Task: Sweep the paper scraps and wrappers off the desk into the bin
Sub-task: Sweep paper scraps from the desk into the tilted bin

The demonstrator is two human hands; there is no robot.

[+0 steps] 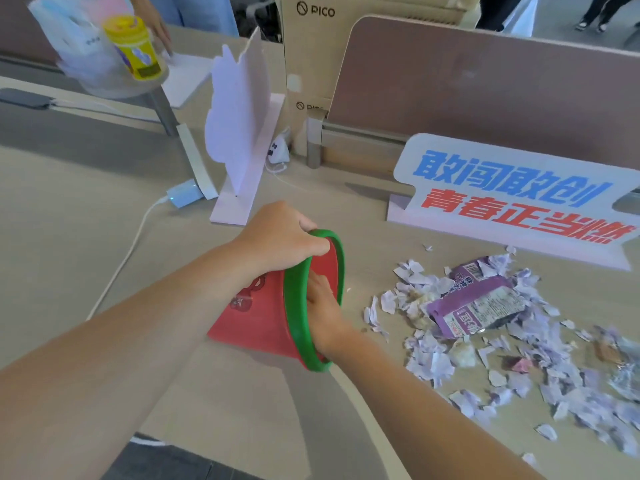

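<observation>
A small red bin (258, 318) with a green rim lies tipped on its side on the desk, its mouth facing right. My left hand (277, 235) grips the top of the rim. My right hand (320, 299) reaches into the mouth, fingers hidden inside; whether it holds anything cannot be seen. To the right lies a spread of torn pale paper scraps (433, 367) with a purple snack wrapper (481, 299) on top and a clear crinkled wrapper (623, 372) at the far right.
A white sign (512, 199) with blue and red characters stands behind the scraps. A white cut-out stand (239, 133), a charger (183, 195) with its cable, a brown divider (485, 84), and another person's hand (156, 26) by a yellow canister (133, 46) are further back.
</observation>
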